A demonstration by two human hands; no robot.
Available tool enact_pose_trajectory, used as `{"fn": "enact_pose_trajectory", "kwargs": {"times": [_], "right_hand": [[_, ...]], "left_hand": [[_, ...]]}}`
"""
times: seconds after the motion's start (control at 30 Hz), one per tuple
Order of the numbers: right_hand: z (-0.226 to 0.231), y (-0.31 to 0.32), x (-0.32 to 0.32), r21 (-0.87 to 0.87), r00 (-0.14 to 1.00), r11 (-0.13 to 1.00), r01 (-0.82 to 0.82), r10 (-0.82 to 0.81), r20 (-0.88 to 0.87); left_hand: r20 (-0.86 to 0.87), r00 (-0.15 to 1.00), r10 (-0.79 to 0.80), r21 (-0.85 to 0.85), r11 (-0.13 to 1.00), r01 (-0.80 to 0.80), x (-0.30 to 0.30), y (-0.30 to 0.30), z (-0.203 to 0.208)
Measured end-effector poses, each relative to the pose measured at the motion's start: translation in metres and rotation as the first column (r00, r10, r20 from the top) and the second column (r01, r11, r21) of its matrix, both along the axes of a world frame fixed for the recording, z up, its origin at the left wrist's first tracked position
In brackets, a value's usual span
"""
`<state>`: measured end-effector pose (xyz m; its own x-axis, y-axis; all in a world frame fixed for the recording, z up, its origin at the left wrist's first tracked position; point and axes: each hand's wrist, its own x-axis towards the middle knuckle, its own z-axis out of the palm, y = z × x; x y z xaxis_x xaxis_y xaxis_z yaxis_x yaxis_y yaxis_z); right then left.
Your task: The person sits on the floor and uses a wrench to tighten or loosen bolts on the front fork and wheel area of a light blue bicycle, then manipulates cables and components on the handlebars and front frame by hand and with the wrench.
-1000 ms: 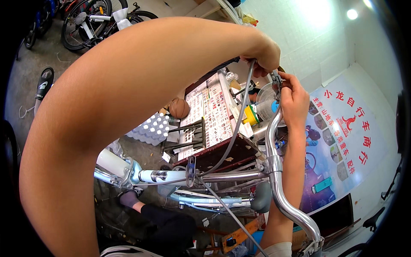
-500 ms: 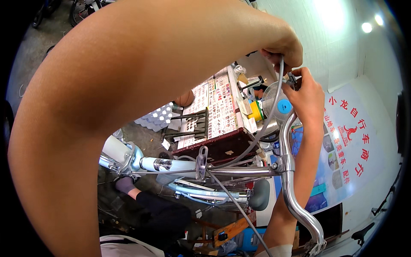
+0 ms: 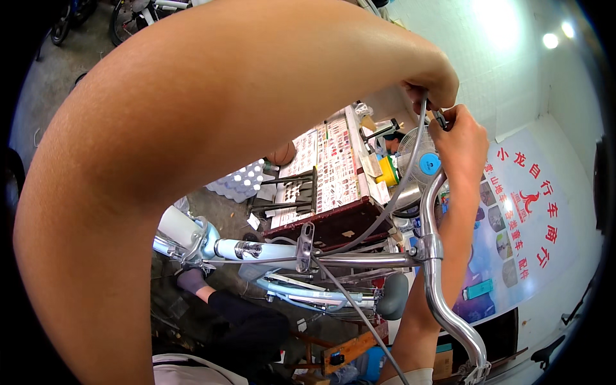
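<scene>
My left arm arches over the scene, and my left hand (image 3: 436, 86) is closed at the upper end of a grey brake cable (image 3: 410, 170); its wrist hides most of the fingers. Just below it my right hand (image 3: 461, 138) pinches a small dark metal part (image 3: 439, 119), which looks like a brake lever fitting. Both hands work close together beyond the upper end of the silver handlebar (image 3: 434, 282). The cable bows down from them to a slotted metal bracket (image 3: 305, 247) beside the handlebar stem (image 3: 366, 259). My right forearm passes behind the bar.
The light blue bicycle frame (image 3: 269, 250) and its grey saddle (image 3: 393, 296) lie below the stem. Beyond stand a dark red display cabinet (image 3: 327, 224) and a fan (image 3: 410, 147). A printed banner (image 3: 507, 224) hangs on the right wall. A wooden stool (image 3: 350, 355) is near my leg.
My hands have shifted slightly right and down, still together at the cable's upper end. The whole view has moved a little; the cable and handlebar keep their arrangement.
</scene>
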<state>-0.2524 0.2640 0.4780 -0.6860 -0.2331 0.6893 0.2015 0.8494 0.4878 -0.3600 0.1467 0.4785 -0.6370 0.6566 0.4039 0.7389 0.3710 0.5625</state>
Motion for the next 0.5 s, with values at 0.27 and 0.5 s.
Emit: {"fn": "enact_pose_trajectory", "kwargs": {"times": [0.27,0.5], "right_hand": [[-0.005,0.0,0.001,-0.159,0.993,0.981,-0.113,0.109,-0.032],[-0.005,0.056,-0.013,-0.853,0.802,0.4,-0.335,0.597,-0.035]], "left_hand": [[0.007,0.998,-0.057,-0.011,0.998,0.057,0.028,-0.015,0.007],[0.303,0.946,-0.116,0.209,0.977,0.053,0.047,0.003,0.005]]}}
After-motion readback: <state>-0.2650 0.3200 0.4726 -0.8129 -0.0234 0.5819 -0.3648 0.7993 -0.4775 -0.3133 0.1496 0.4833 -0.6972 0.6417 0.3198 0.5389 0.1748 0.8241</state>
